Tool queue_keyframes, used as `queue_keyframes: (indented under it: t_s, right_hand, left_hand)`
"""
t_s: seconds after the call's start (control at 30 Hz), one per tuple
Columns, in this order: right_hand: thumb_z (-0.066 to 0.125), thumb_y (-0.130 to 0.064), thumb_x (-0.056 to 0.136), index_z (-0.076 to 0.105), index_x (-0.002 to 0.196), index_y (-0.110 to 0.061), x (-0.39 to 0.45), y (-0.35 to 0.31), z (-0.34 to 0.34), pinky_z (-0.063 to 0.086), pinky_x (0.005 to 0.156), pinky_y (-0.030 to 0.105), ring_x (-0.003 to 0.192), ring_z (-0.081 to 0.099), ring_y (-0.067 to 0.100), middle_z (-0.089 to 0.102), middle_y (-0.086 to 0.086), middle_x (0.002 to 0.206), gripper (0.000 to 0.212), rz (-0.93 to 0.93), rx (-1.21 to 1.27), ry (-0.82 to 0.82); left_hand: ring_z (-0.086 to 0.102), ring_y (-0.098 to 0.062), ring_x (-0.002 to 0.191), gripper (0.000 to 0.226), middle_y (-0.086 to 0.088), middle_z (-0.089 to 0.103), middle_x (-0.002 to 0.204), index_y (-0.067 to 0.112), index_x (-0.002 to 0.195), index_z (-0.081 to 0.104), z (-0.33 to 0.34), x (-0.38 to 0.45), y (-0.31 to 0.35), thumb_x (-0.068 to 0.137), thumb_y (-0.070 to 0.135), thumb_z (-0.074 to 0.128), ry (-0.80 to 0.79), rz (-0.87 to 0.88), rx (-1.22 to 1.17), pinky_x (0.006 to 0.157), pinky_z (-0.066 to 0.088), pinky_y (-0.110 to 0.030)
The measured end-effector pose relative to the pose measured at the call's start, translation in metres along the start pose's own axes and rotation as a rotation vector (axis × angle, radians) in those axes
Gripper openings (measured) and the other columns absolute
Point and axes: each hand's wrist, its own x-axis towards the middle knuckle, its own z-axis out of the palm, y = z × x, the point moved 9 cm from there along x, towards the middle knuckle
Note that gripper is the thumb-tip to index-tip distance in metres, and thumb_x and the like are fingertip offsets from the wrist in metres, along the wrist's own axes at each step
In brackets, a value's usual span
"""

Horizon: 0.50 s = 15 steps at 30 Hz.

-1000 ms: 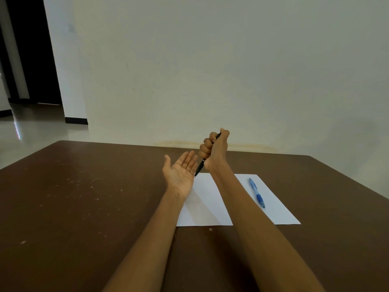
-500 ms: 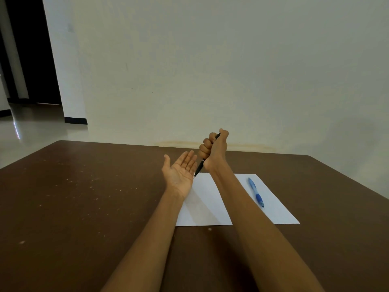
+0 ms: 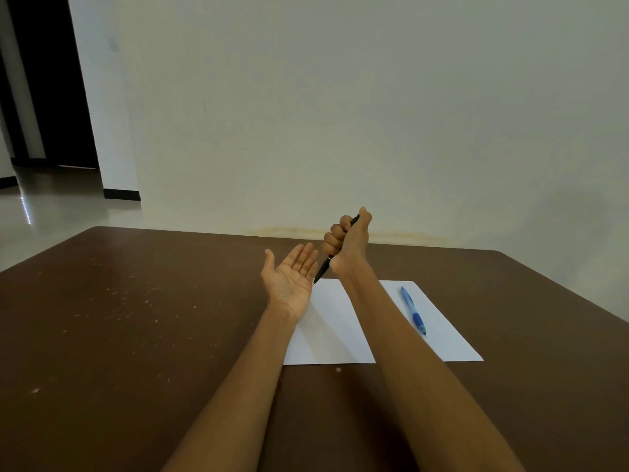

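Note:
My right hand (image 3: 349,245) is raised above the table and grips a black pen (image 3: 322,269) in a fist, thumb on the pen's top end. The tip slants down to the left, close to the edge of my left hand (image 3: 291,277), which is held up palm upward with straight fingers and holds nothing. Under both hands a white sheet of paper (image 3: 442,332) lies flat on the brown table (image 3: 136,318). A blue pen (image 3: 413,311) rests on the sheet's right half, tip toward me.
A pale wall (image 3: 340,114) rises just behind the table's far edge. At the far left a dark doorway (image 3: 44,97) opens onto a glossy floor. Small pale specks dot the table's left part.

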Motion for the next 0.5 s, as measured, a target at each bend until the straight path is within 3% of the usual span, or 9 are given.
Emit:
queue_keyframes:
  t_s: [0.1, 0.17, 0.27, 0.4, 0.5]
  right_hand:
    - [0.029, -0.053, 0.096, 0.031, 0.057, -0.018, 0.002, 0.004, -0.004, 0.017, 0.031, 0.014, 0.03, 0.019, 0.007, 0.027, -0.007, 0.042, 0.053, 0.055, 0.094, -0.006]
    - [0.029, -0.038, 0.098, 0.04, 0.066, -0.013, 0.004, 0.008, -0.007, 0.025, 0.034, 0.018, 0.037, 0.027, 0.01, 0.033, -0.002, 0.053, 0.041, 0.12, 0.122, -0.013]
    - [0.03, -0.016, 0.098, 0.05, 0.081, -0.006, 0.005, 0.01, -0.014, 0.036, 0.049, 0.025, 0.052, 0.035, 0.016, 0.04, 0.006, 0.071, 0.028, 0.187, 0.059, -0.019]
    - [0.035, -0.013, 0.102, 0.058, 0.09, -0.002, 0.002, 0.008, -0.02, 0.049, 0.066, 0.029, 0.066, 0.05, 0.019, 0.047, 0.01, 0.076, 0.028, 0.241, -0.149, -0.092]
    - [0.045, -0.01, 0.099, 0.062, 0.09, -0.002, 0.0, 0.002, -0.029, 0.052, 0.069, 0.027, 0.073, 0.055, 0.017, 0.054, 0.007, 0.081, 0.021, 0.235, -0.403, -0.116]
  left_hand:
    - [0.046, -0.032, 0.128, 0.073, -0.021, 0.047, 0.138, -0.003, 0.138, 0.037, 0.0, 0.0, 0.001, 0.095, 0.055, 0.026, 0.003, 0.002, -0.002, 0.105, 0.038, -0.036]
    - [0.047, -0.031, 0.126, 0.073, -0.021, 0.048, 0.137, -0.003, 0.137, 0.038, 0.0, 0.0, 0.001, 0.095, 0.055, 0.027, 0.002, -0.001, -0.01, 0.105, 0.039, -0.036]
    - [0.049, -0.032, 0.125, 0.072, -0.021, 0.05, 0.135, -0.004, 0.135, 0.04, 0.001, 0.001, 0.0, 0.095, 0.055, 0.028, -0.003, -0.002, -0.01, 0.107, 0.038, -0.038]
    - [0.052, -0.032, 0.121, 0.069, -0.021, 0.053, 0.131, -0.003, 0.132, 0.044, 0.006, 0.001, -0.001, 0.096, 0.053, 0.029, -0.031, 0.005, 0.039, 0.109, 0.036, -0.039]
    - [0.056, -0.029, 0.116, 0.064, -0.018, 0.056, 0.128, -0.001, 0.131, 0.046, 0.014, 0.0, -0.003, 0.097, 0.051, 0.03, -0.062, 0.005, 0.152, 0.1, 0.043, -0.035]
